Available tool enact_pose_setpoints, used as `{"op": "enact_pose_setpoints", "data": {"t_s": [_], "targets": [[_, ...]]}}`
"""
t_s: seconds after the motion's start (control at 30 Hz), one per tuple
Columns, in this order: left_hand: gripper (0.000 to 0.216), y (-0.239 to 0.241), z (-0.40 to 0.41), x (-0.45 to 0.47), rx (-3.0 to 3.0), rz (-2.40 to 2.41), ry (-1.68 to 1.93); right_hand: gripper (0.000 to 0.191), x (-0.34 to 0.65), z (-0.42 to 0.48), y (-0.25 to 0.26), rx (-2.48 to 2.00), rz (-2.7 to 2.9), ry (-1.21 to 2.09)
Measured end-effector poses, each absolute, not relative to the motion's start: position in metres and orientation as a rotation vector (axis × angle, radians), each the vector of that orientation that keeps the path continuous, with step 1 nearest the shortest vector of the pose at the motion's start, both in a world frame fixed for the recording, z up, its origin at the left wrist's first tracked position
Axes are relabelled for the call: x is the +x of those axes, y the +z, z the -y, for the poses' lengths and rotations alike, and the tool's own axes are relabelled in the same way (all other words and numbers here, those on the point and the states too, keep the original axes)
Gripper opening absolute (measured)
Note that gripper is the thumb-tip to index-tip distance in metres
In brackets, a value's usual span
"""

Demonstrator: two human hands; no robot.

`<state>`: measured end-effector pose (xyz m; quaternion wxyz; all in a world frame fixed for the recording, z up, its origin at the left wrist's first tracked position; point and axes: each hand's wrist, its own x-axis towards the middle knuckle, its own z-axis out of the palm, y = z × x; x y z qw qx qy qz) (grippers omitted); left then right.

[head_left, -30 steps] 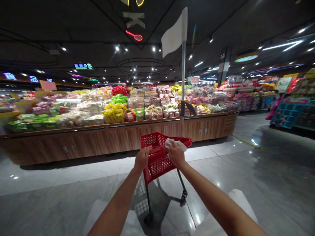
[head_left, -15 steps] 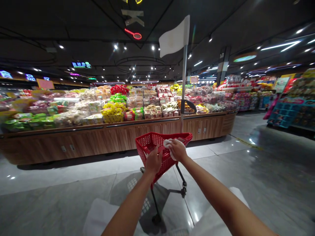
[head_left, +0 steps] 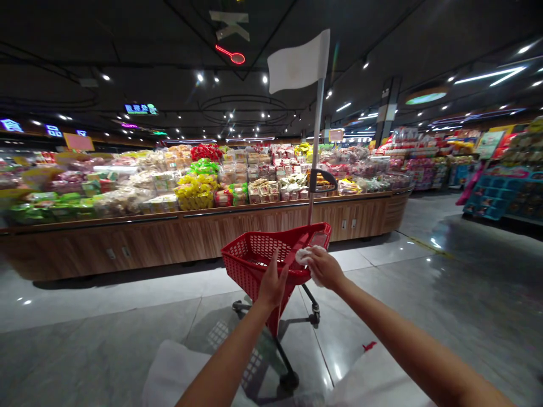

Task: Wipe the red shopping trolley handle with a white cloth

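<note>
A small red shopping cart (head_left: 246, 271) with a perforated plastic basket stands in front of me, turned at an angle. My left hand (head_left: 271, 287) is at the basket's near side, its visible fingers stretched out and apart, seemingly touching the rim; part of that contact is hidden. My right hand (head_left: 326, 269) is closed on a crumpled white cloth (head_left: 304, 256), pressed to the cart's red upper edge at the right end. From the cart rises a grey pole (head_left: 317, 124) carrying a white flag (head_left: 299, 61) and a dark loop-shaped handle (head_left: 326, 182).
Behind the cart runs a long wood-panelled display counter (head_left: 148, 243) heaped with packaged food. Shelves with a blue rack (head_left: 487, 192) stand at the right. Grey tiled floor (head_left: 403, 294) surrounds the cart, and the cart's wheels (head_left: 289, 380) rest on it.
The cart has turned, its basket end swinging left and towards me. My right hand has moved right and slightly down with the cloth. My left hand has shifted slightly right and down.
</note>
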<state>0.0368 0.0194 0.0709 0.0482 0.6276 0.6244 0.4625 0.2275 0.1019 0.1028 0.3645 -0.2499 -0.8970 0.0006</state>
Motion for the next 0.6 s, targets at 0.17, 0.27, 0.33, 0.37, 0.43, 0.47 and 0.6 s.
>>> {"op": "enact_pose_setpoints", "data": {"t_s": [0.17,0.27,0.33,0.37,0.43,0.47,0.6], "targets": [[0.051,0.052,-0.035,-0.006,1.947,-2.189,0.836,0.04,0.233,-0.118,0.11,-0.922,2.236,-0.059],[0.053,0.039,-0.042,-0.004,1.977,-2.211,0.8,0.038,0.221,-0.098,0.108,-1.005,2.22,-0.134],[0.056,0.035,-0.045,0.003,1.966,-2.23,0.837,0.037,0.205,-0.082,0.104,-0.996,2.255,-0.214],[0.057,0.033,-0.045,0.006,1.954,-2.238,0.844,0.036,0.195,-0.075,0.102,-0.989,2.282,-0.256],[0.057,0.033,-0.044,0.011,1.932,-2.252,0.845,0.035,0.175,-0.067,0.097,-1.0,2.343,-0.317],[0.056,0.033,-0.042,0.013,1.921,-2.258,0.844,0.033,0.166,-0.065,0.095,-1.017,2.374,-0.329],[0.05,0.036,-0.035,0.02,1.935,-2.251,0.815,0.029,0.15,-0.072,0.089,-1.028,2.487,-0.325]]}}
